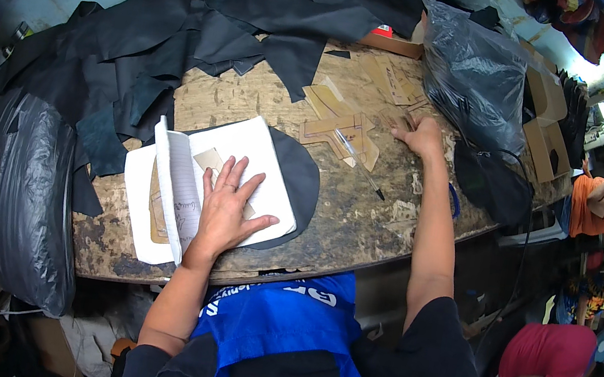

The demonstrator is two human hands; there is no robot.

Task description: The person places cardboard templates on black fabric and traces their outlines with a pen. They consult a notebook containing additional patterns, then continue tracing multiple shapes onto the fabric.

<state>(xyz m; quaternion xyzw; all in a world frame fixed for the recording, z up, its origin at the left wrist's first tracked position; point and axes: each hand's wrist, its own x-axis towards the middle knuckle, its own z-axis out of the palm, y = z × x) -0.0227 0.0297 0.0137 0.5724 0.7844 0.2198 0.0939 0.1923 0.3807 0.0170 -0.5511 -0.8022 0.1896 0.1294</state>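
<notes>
My left hand (229, 207) lies flat with spread fingers on an open white notebook (249, 151). A small beige card piece (208, 160) shows by its fingertips, and a brown card pattern (158, 202) lies on the left page. One lined, handwritten leaf (182, 178) stands partly raised. Under the notebook is a dark rounded leather piece (297, 180). Toward the right of the table, my right hand (422, 138) rests with thumb and fingers apart, beside brown scraps. Nearest to it are brown card patterns (326, 131) with a clear-barrelled pen (359, 163) across them.
Black leather sheets (146, 32) cover the table's far and left side. A full black plastic bag (28, 194) stands at the left edge, another dark bag (475, 74) at the far right by a cardboard box (544, 139). Other people (545, 361) are off to the right.
</notes>
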